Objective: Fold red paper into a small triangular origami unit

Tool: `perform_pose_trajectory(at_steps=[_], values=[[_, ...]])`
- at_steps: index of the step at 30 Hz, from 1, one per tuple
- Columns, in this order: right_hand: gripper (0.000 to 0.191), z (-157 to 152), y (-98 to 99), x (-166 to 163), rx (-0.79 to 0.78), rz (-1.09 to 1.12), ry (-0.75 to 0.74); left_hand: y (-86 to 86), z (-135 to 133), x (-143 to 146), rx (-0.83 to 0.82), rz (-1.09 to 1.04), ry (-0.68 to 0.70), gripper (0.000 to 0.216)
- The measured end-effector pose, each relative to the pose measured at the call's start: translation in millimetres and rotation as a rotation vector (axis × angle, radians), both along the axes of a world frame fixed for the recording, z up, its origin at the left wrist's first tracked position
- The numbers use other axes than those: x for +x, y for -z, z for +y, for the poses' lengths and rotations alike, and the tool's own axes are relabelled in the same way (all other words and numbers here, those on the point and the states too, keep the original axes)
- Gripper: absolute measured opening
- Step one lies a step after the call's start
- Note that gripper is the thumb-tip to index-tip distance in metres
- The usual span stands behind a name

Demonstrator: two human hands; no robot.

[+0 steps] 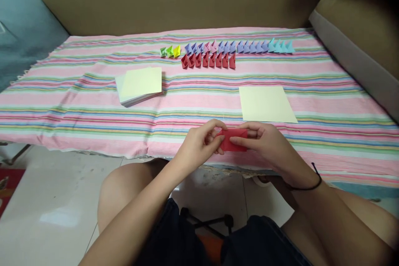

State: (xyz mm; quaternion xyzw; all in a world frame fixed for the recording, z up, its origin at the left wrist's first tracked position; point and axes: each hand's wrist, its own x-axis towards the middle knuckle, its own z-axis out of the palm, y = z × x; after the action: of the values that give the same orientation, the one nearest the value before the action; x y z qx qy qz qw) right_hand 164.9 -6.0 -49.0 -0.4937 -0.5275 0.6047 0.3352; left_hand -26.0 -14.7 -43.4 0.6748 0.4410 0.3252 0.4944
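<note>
A small red folded paper is held up between my two hands at the front edge of the striped cloth. My left hand pinches its left end between thumb and fingers. On the right end, my right hand lays its thumb across the front, with the fingers behind. A pale yellow paper sheet lies flat just beyond my right hand. Farther left rests a stack of square papers, a pale yellow one on top.
Folded paper pieces stand in two rows at the back: red ones in front, with green, yellow, purple, pink and blue ones behind. The striped cloth covers the seat up to a brown backrest. A cushioned armrest bounds the right.
</note>
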Motion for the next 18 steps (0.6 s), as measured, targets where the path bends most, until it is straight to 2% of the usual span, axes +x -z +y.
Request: perform_pose_trajectory(at_steps=[5,8,12,15,18], values=[[0.031,-1,-4.0,5,-0.039,-0.03,-0.083,-13.4,4,-8,0.13,0.172,0.133,0.008],[0.029,-2,-5.5,6,-0.022,-0.057,-0.102,-14.1,4,-9,0.18,0.226,0.162,0.01],[0.032,-5,-5.6,4,0.008,-0.062,-0.038,-4.4,0,-1,0.158,0.145,0.054,0.009],[0.033,-7,-5.4,1,0.018,-0.04,0.002,2.6,-2,5,0.07,-0.011,-0.057,0.002],[0.032,-9,-6.9,0,0.017,-0.008,0.039,1.9,-1,6,-0.056,-0.154,-0.104,0.012]])
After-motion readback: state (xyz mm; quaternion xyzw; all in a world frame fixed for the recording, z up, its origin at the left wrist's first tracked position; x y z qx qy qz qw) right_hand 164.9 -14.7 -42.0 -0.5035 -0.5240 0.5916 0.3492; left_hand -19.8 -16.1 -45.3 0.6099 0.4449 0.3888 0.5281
